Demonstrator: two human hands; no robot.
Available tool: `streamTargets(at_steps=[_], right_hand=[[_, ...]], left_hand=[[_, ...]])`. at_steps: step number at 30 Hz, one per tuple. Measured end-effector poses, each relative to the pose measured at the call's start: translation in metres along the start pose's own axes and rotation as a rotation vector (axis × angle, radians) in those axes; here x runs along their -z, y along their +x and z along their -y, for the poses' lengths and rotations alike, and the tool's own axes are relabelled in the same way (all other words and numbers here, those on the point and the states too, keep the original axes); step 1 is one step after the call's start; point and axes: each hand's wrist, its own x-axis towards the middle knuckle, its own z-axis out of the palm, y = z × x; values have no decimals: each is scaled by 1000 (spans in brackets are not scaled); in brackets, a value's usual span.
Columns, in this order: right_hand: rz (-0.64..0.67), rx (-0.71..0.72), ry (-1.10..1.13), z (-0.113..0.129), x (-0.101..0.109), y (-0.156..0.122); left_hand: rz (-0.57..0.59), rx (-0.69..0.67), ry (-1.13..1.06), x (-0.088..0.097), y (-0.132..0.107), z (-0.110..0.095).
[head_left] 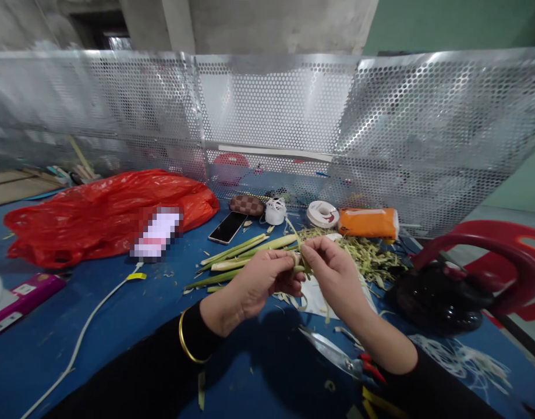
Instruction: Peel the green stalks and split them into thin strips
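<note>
My left hand (267, 276) is closed in a pinch on a pale green plant strip (298, 265), above the middle of the blue table. Close beside it, my right hand (330, 265) pinches the same strip, whose thin end rises above the fingers. Behind my left hand lie several long green stalks (232, 265). A heap of shredded plant bits (372, 256) sits past my right hand, partly on a white sheet (319, 299). Scissors with red handles (337, 355) lie below my right wrist, their handles partly hidden by the sleeve.
A red plastic bag (105, 209) and a lit phone (158, 233) on a cable lie left. A dark phone (227, 227), a ribbon roll (322, 214) and an orange packet (367, 222) stand behind. A dark kettle (442, 299) is at right. A perforated metal screen (276, 110) borders the table.
</note>
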Motion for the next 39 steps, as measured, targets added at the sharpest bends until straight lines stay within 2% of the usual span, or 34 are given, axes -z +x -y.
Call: streamTargets(at_steps=[6,11,20,22,24,27,32,39], right_hand=[[94,-51,-35,3,6,5],[149,-28,-113,4,10,6],[393,165,-279,17,53,16],[377,188,-287,15,56,18],[302,228,-305,11,55,20],[221,355,-443,5,53,23],[242,608,-792,4,58,29],[162,726,-999,1,63,31]], left_hand=[[3,11,38,1,-1,-2],[-89,-9,148,-1,-2,-5],[-116,-42,198,8,-4,-15],[-110,-44,204,9,-4,-17],[-101,-26,199,9,-6,-19],[-65,22,190,9,-8,-23],[-20,11,182,13,-8,-26],[-63,-33,224,17,-7,-28]])
